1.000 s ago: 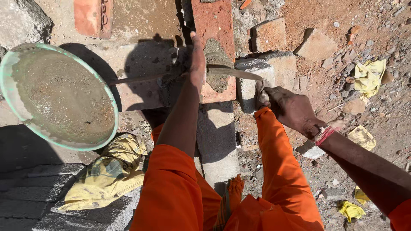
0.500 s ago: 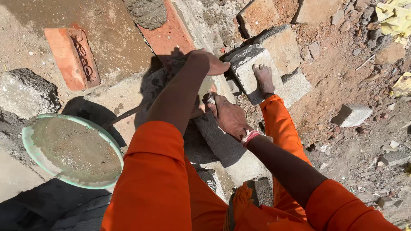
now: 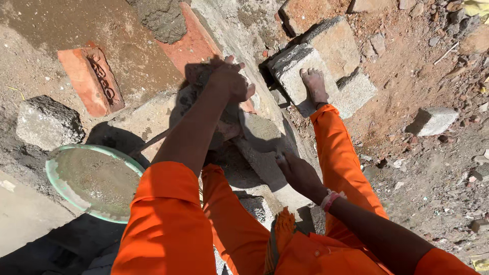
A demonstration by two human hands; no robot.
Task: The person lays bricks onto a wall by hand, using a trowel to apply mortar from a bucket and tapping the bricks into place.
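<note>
Mortar (image 3: 265, 135) lay grey and wet on the low wall's top edge, between the two hands.
Left hand (image 3: 229, 81) pressed down on the mortared wall top by the red brick (image 3: 191, 43), fingers curled; whether they gripped anything I could not tell. Right hand (image 3: 298, 173) rested open-fingered at the mortar's near edge. Judged risk: wet mortar could slump off the wall's edge under uneven pressing. Compared with half a second earlier, the right hand had drawn back nearer the body, and the green pan (image 3: 56, 178) sat closer.
</note>
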